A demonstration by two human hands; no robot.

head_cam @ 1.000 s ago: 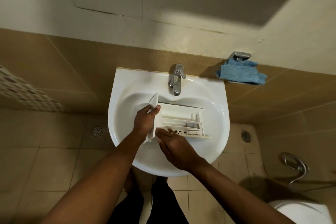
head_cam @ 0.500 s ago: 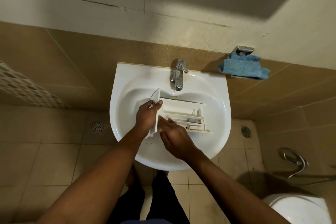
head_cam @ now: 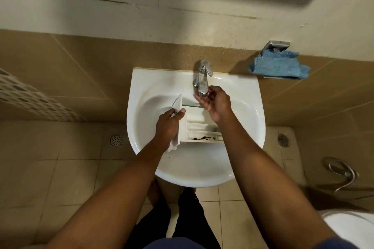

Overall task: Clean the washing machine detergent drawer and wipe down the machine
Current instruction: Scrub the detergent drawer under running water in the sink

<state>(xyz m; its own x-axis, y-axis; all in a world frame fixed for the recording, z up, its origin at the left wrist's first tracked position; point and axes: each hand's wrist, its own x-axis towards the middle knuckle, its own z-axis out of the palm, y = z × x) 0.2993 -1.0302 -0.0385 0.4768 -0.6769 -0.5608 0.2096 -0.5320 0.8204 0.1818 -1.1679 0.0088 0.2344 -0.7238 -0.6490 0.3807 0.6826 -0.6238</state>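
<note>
A white detergent drawer (head_cam: 197, 128) lies in the white sink (head_cam: 145, 91), its front panel to the left. Dark grime sits in its near compartment. My left hand (head_cam: 169, 127) grips the drawer's front panel, thumb over the top edge. My right hand (head_cam: 215, 102) is up under the spout of the chrome tap (head_cam: 202, 78), fingers loosely cupped around the spout's end. My right forearm hides the drawer's right end.
A blue cloth (head_cam: 278, 64) hangs on a chrome wall holder right of the sink. Floor drains (head_cam: 116, 140) sit left and right below the sink. A toilet (head_cam: 352, 228) and a spray hose (head_cam: 342, 174) are at the lower right.
My right hand has left the drawer's compartments and risen to the tap spout. My left hand keeps its grip on the front panel.
</note>
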